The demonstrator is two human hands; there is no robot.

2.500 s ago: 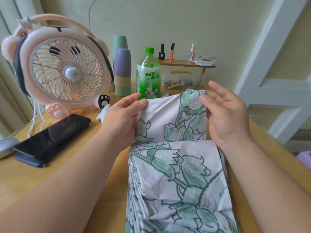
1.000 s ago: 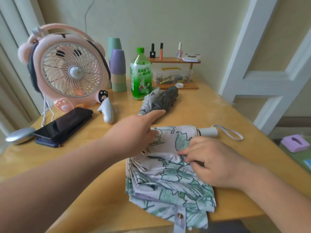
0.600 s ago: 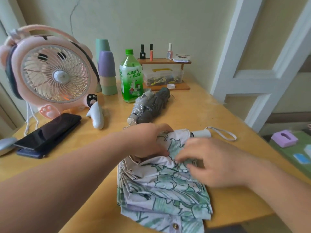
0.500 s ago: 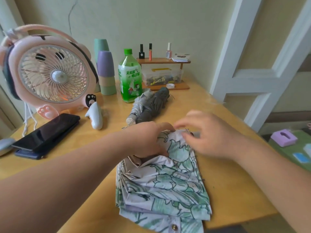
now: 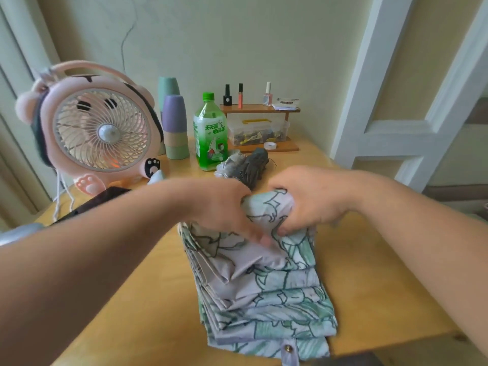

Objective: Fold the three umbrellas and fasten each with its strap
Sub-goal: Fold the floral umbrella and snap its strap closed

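A person's two bare hands work on a floral umbrella (image 5: 264, 299), white with green leaves, lying in flat pleats on a wooden table (image 5: 383, 286). The left hand (image 5: 224, 207) lies on top of the fabric with its fingers stretched out, pressing the pleats down; it is somewhat blurred. Just to its right, nearly touching it, the right hand (image 5: 309, 202) curls its fingers around the bunched far end of the same umbrella and grips it. The umbrella runs from under both hands toward the viewer, and its strap (image 5: 289, 351), with a metal snap, hangs loose at the near edge, well below the hands. Just beyond the hands lies a grey umbrella (image 5: 250, 165), rolled up. Farther past the left hand stand a green bottle (image 5: 210, 133), stacked cups (image 5: 175, 128) and a pink fan (image 5: 97, 130). A dark phone (image 5: 105, 196) shows beyond the left forearm.
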